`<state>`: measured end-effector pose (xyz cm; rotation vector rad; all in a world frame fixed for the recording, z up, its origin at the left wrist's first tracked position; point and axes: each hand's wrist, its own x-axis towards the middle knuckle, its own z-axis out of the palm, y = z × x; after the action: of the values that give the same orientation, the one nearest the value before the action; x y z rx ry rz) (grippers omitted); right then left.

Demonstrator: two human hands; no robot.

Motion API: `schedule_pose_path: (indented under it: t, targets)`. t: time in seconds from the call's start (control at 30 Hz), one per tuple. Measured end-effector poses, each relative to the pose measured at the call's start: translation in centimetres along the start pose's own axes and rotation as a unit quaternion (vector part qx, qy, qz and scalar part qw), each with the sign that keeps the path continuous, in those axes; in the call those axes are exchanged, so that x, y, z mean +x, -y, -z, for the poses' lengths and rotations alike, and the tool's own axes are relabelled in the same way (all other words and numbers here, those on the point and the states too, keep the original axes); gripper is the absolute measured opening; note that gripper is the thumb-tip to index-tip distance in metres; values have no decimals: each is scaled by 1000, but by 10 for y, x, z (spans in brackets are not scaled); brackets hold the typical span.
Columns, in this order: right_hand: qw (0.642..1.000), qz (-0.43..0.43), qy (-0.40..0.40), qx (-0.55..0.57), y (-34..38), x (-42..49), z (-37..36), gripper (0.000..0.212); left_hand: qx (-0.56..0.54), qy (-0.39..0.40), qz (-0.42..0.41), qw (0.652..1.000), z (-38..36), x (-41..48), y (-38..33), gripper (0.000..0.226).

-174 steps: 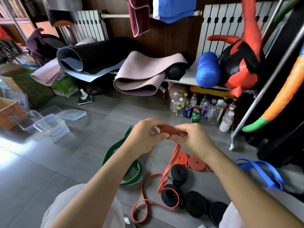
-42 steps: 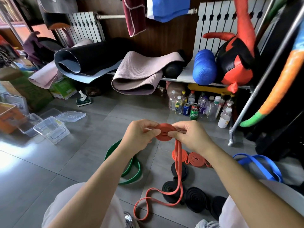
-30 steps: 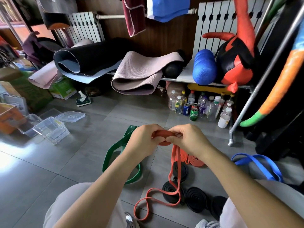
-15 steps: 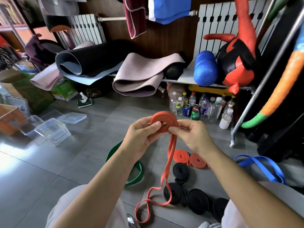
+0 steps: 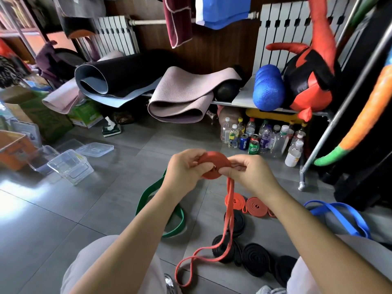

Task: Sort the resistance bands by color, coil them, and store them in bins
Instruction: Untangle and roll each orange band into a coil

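Both hands pinching the coil

Left hand and right hand meet at chest height, fingers closed on the half-wound red band, tail dangling to the floor.

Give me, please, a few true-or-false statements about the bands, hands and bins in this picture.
1. Both the left hand and the right hand hold the orange band. True.
2. The orange band is fully coiled. False: a long tail hangs to the floor.
3. The green band lies coiled. False: it lies loose.
4. Black coils lie on the floor. True.
5. The clear bins hold bands. False: no bands show in them.
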<state>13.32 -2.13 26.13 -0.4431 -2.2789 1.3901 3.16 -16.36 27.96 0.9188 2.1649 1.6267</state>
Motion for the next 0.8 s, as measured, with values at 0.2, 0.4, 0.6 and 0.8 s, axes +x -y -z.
schedule_pose_path:
  t: [0.2,0.4,0.6,0.8]
  targets:
    - [992,-6,-6,126,7,1,-9,24,-298,13,27,954,3,-1,0,22]
    - [990,5,-14,139,8,1,-7,25,-335,53,125,932,1,-3,3,22]
    - [997,-21,16,70,6,1,-4,28,-31,-23,12,999,3,0,-1,20]
    - [998,-30,18,44,5,0,-1,22,-22,1,18,1000,4,-1,1,24]
